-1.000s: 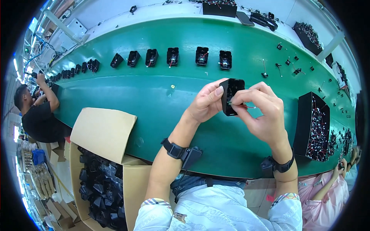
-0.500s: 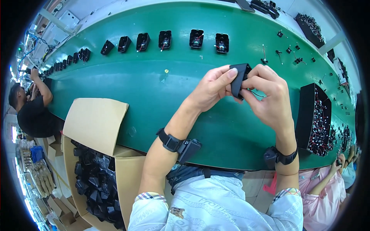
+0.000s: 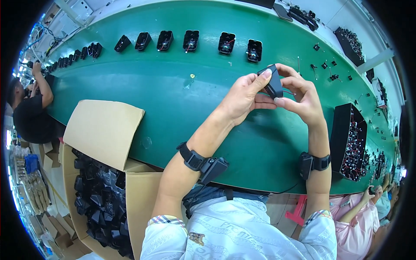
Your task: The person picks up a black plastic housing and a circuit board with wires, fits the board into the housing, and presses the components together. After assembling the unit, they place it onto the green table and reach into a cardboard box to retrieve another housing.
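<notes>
Above the green table, my left hand (image 3: 245,95) grips a black plastic housing (image 3: 273,82), its thumb pressed on the near face. From the other side my right hand (image 3: 302,92) holds the same housing between thumb and fingers. A thin reddish wire (image 3: 289,92) sticks out beside it, toward my right palm. The inside of the housing is turned away from view. Beyond my hands, open black housings with red wires, such as the nearest one (image 3: 255,50), stand in a row along the table.
A cardboard box (image 3: 145,190) full of black housings stands at my left. At right, a black bin (image 3: 340,134) holds many small wired parts, with loose ones (image 3: 334,77) scattered beyond it. One person (image 3: 32,108) works at far left, another in pink (image 3: 353,216) at right.
The housing has been turned over in my hands, so another outer face shows. My right fingers have opened wider and moved from its inside to its edge.
</notes>
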Demonstrator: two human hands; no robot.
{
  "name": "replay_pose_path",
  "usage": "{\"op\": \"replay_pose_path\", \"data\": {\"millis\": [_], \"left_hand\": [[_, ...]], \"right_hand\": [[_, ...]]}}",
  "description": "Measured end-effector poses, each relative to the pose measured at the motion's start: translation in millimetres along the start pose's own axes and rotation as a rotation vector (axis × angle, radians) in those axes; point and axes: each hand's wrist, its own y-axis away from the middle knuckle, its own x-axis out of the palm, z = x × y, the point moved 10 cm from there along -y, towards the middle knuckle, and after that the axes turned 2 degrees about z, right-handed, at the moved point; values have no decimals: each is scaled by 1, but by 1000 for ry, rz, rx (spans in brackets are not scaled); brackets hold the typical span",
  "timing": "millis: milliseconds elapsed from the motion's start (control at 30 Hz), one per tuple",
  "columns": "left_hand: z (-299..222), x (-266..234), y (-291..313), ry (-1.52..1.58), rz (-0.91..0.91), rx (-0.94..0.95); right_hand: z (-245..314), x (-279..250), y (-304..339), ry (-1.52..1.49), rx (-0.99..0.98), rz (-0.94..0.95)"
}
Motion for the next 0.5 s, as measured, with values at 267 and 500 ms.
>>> {"op": "replay_pose_path", "data": {"millis": [267, 500], "left_hand": [[17, -47, -11, -169, -254, -20], [23, -30, -16, -473, -155, 45]], "right_hand": [[-15, -43, -15, 680, -85, -205], [-57, -74, -47, 1192, 71, -115]]}}
